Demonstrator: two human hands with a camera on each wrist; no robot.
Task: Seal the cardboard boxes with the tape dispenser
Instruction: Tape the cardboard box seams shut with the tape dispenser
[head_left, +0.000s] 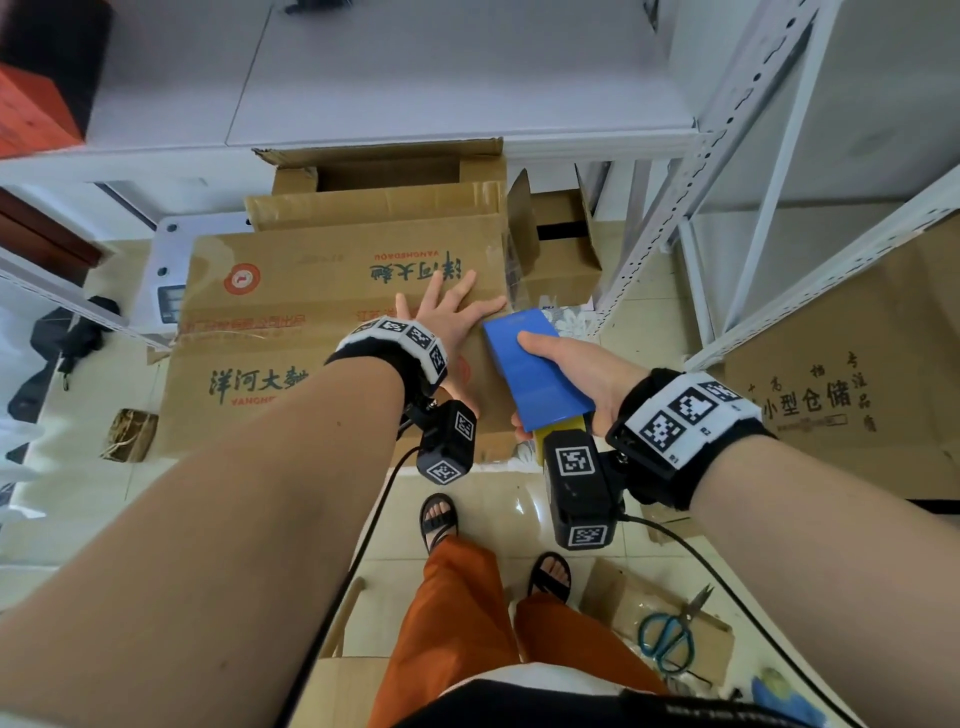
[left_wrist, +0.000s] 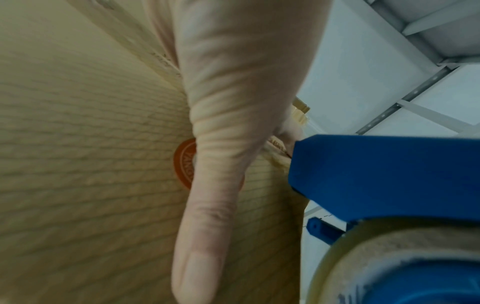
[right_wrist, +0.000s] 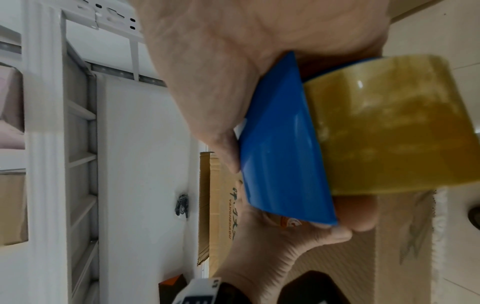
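A large printed cardboard box (head_left: 291, 322) lies on the floor in front of me, flaps closed. My left hand (head_left: 452, 312) presses flat on its top near the right edge, fingers spread; in the left wrist view the thumb (left_wrist: 205, 205) lies on the cardboard (left_wrist: 78, 164). My right hand (head_left: 566, 369) grips the blue tape dispenser (head_left: 530, 369) at the box's right edge. Its roll of yellowish-brown tape (right_wrist: 389, 123) sits behind the blue body (right_wrist: 280, 156), and the dispenser's nose (left_wrist: 363, 174) points at the box edge.
More open cardboard boxes (head_left: 395, 192) stand behind the big one, under a white metal shelf (head_left: 415, 104). A white rack upright (head_left: 691, 171) rises on the right, with flat cardboard (head_left: 841, 395) leaning there. Blue-handled scissors (head_left: 670, 634) lie on cardboard by my feet.
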